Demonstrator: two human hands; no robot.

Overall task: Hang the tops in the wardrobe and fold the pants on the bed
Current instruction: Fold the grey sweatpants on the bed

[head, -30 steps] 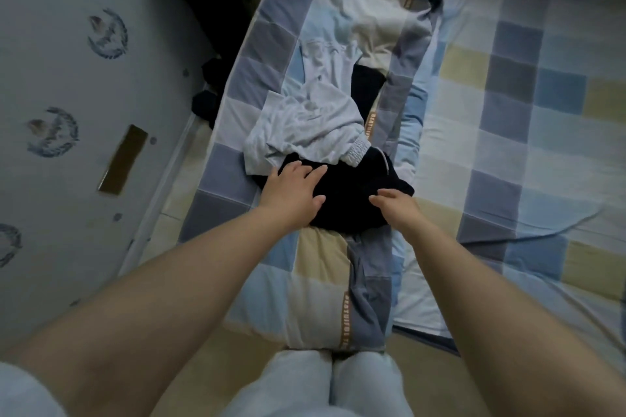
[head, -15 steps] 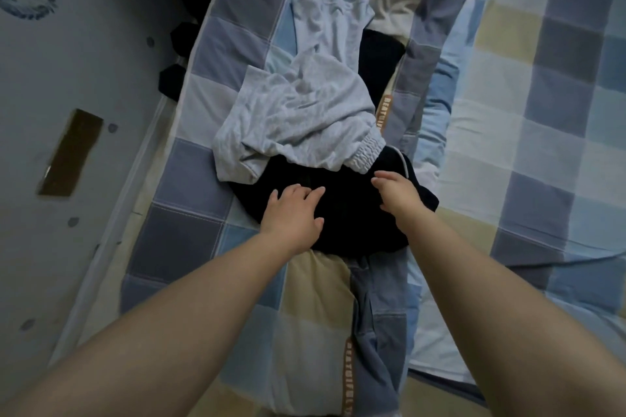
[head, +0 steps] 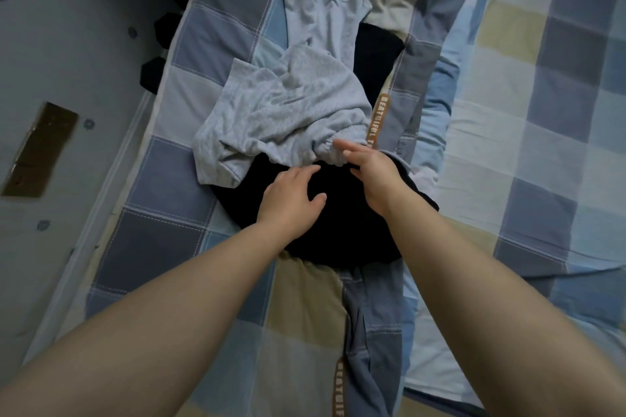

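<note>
One black garment (head: 342, 230) lies bunched near the bed's (head: 542, 152) near edge; its long axis cannot be told. One grey garment (head: 288, 112) overlaps its far side, stretching away from the camera. The left hand (head: 291, 200) rests flat on the black cloth, fingers relaxed. The right hand (head: 369, 173), fingers extended, touches the grey elastic hem.

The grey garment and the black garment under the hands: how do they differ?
The grey garment is light and heathered; the black garment is so dark that its folds barely show. The grey one lies farther from the person and overlaps the black one's far edge. The left hand rests on the black garment, while the right hand reaches the grey one's gathered hem. Both lie crumpled on the checked bedding.
</note>
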